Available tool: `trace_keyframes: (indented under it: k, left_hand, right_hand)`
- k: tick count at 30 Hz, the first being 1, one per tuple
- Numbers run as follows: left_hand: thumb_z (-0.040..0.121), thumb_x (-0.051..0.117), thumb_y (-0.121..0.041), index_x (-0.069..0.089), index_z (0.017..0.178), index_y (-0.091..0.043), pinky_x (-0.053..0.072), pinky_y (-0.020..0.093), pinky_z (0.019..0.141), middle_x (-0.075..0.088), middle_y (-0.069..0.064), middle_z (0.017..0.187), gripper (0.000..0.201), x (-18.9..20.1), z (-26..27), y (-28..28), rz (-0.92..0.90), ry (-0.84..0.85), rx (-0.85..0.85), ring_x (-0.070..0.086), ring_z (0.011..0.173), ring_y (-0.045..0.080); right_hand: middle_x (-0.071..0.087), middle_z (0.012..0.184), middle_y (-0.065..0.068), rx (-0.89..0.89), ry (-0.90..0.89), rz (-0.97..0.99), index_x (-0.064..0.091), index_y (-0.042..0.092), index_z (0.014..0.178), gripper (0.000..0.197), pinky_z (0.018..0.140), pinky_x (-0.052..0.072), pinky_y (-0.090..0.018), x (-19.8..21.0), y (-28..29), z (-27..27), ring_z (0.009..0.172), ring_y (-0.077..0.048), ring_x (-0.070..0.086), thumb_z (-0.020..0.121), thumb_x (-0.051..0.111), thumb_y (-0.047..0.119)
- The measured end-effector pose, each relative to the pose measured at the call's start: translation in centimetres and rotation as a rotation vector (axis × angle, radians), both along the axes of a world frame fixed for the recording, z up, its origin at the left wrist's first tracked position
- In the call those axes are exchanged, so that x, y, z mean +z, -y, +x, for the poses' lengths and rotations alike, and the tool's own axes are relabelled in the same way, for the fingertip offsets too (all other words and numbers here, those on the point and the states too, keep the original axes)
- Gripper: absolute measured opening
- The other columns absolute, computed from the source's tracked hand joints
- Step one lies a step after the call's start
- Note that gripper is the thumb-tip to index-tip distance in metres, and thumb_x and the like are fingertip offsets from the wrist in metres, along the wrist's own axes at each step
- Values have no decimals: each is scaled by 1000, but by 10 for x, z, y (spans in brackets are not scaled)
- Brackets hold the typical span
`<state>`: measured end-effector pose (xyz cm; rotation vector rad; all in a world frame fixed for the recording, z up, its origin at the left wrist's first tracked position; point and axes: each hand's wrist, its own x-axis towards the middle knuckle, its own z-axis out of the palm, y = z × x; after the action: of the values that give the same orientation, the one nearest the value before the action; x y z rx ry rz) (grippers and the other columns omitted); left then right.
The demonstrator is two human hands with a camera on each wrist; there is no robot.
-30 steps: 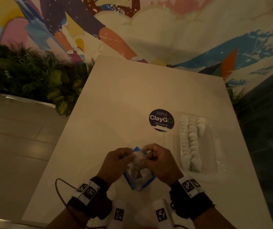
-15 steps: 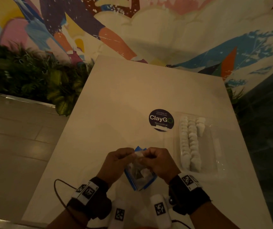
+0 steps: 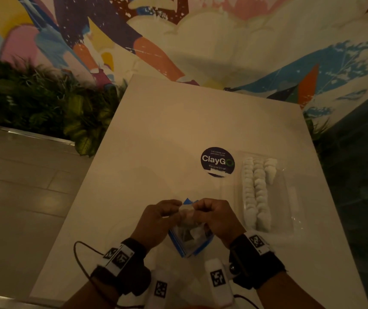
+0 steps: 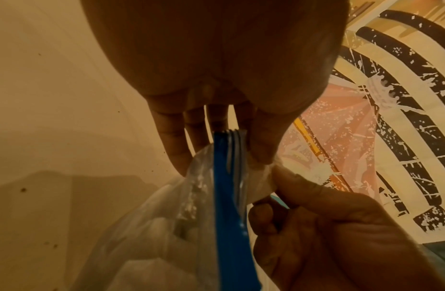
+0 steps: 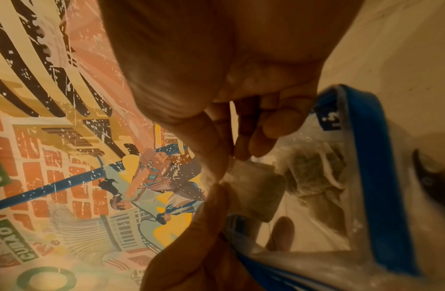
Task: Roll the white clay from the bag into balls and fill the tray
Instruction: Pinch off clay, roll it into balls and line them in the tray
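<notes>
Over the table's near edge both hands meet at the mouth of a clear bag (image 3: 189, 241) with a blue zip rim (image 4: 229, 196). My left hand (image 3: 174, 210) pinches that rim between thumb and fingers. My right hand (image 3: 198, 208) pinches a small piece of white clay (image 5: 254, 189) at the bag's mouth, and the left thumb touches it too. More clay lumps (image 5: 313, 171) lie inside the bag. To the right stands a clear tray (image 3: 290, 197) holding rows of white clay balls (image 3: 256, 192).
A round dark "ClayGo" sticker (image 3: 217, 162) sits on the white table (image 3: 178, 130) left of the tray. Green plants (image 3: 44, 103) line the left side beyond the table edge. A painted wall (image 3: 200, 41) rises behind. A cable (image 3: 78, 257) loops by my left wrist.
Both hands stay at the bag's mouth and have sunk slightly toward me. The fingertips have closed in tighter over the clay piece.
</notes>
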<state>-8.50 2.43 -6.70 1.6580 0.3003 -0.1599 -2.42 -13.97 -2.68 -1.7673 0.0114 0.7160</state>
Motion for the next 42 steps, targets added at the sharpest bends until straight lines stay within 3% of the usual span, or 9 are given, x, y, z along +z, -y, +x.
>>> trace_keyframes:
  k: [5,11,16,19,24,29,32,35,42]
  left_hand:
    - [62,63,-50,75,77,-42,51,37,91,66,-2,112,20,5,-1,2,-13,15,-13,60,107,12]
    - [80,68,-16,74,73,-33,53,47,88,68,0,105,19,5,0,0,-5,8,62,65,97,21]
    - [81,65,-19,71,79,-29,53,46,86,68,-5,103,12,3,2,3,36,8,85,65,94,20]
    - [85,65,-11,72,83,-24,54,44,86,67,-5,100,15,1,4,5,115,8,66,65,93,20]
    - [73,58,-32,76,88,-17,55,42,84,69,-6,99,28,0,1,2,143,22,66,66,90,16]
    - [74,55,-32,76,89,-15,55,42,81,66,-12,95,30,2,0,1,152,43,36,66,88,18]
    - [77,58,-30,76,87,-17,55,41,82,65,-17,94,24,2,0,1,149,37,30,65,89,18]
    - [86,64,-12,76,90,-11,55,42,83,65,-15,93,13,0,0,2,183,48,17,65,89,20]
    - [84,64,-18,76,87,-18,54,41,83,65,-22,90,12,3,-2,0,182,38,22,65,81,9]
  right_hand:
    - [70,78,-3,14,6,-34,71,10,86,8,60,52,-19,-2,0,0,69,-10,66,79,74,11]
    - [70,73,1,2,179,-183,68,22,77,8,58,52,-24,5,15,12,65,-11,63,79,72,14]
    - [66,81,7,530,376,-500,73,22,90,15,66,46,-17,9,15,5,73,-9,60,80,65,16]
    - [65,99,2,723,504,-694,71,30,103,24,72,44,-24,0,12,-3,89,-19,60,82,61,26]
    - [63,102,-2,697,556,-786,66,23,103,23,69,42,-26,-9,9,-11,93,-22,60,89,53,37]
    - [64,97,0,679,510,-791,65,25,101,24,61,34,-21,-22,12,-9,87,-20,60,91,48,39]
    - [65,98,1,635,416,-736,62,31,100,18,68,42,-27,-22,13,-8,88,-20,61,89,49,35]
    - [61,92,4,621,309,-682,56,33,88,6,67,42,-27,-15,9,-8,81,-16,56,83,59,35]
    - [61,83,7,494,175,-537,55,34,72,24,63,42,-17,-11,9,-2,79,-11,60,72,72,18]
